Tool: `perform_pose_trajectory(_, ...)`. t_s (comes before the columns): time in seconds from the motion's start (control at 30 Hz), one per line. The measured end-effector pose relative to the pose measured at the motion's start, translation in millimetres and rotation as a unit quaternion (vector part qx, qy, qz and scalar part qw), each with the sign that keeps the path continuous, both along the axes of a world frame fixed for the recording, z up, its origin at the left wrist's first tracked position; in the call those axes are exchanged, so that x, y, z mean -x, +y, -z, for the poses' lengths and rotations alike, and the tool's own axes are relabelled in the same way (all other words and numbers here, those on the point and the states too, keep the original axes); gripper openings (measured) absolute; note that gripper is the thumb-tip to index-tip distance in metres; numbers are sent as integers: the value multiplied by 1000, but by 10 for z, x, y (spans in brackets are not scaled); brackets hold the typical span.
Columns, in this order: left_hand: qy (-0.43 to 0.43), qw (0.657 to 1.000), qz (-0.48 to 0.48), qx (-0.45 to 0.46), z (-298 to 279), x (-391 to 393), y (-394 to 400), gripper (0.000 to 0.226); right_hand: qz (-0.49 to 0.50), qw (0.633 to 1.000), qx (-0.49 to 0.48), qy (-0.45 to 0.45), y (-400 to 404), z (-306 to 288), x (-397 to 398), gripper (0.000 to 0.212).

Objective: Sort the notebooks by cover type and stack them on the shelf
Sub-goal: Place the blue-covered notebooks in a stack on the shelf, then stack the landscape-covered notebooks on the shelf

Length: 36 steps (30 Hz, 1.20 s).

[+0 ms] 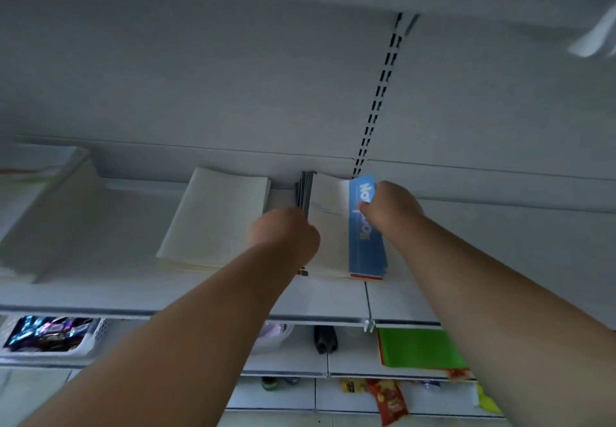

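Presently: my left hand [285, 231] grips upright notebooks [306, 190], steadying row; right hand [390, 206] pinches blue-cover notebook [365, 236], apparently aligning it on shelf [333, 296].

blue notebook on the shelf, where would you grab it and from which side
Probably by its long right edge, coming from the right. The blue notebook stands at the right end of the upright bunch, so only that side is free; the right hand already pinches it near the top there. The left hand grips the bunch's other side.
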<state>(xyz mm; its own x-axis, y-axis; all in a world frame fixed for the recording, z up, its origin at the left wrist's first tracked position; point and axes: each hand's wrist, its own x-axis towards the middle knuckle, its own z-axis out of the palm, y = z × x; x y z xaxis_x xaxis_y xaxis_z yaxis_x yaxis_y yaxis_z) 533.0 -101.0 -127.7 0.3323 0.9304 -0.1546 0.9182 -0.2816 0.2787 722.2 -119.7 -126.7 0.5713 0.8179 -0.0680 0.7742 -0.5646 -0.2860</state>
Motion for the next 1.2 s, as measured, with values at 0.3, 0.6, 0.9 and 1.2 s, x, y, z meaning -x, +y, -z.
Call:
perform_pose_trajectory(0.3, -117, 990, -34, -76, -238, 603, -162, 40, -67, 989, -129, 15, -127, -118, 694, 27)
perform_pose_trajectory(0.6, -274, 924, -224, -148, -319, 2835, -18, 34, -229, 943, -166, 174, 345, -461, 2777, 36)
perform_pose_trajectory(0.9, -257, 928, -222, -152, -464, 4387, 507, 18, -145, 965, -30, 214, 1295, -137, 4509, 77)
perform_pose_trajectory(1.2, -214, 952, -214, -44, -479, 4741, 860, 44, -87, 931, -219, 280, 1142, -339, 4609, 23)
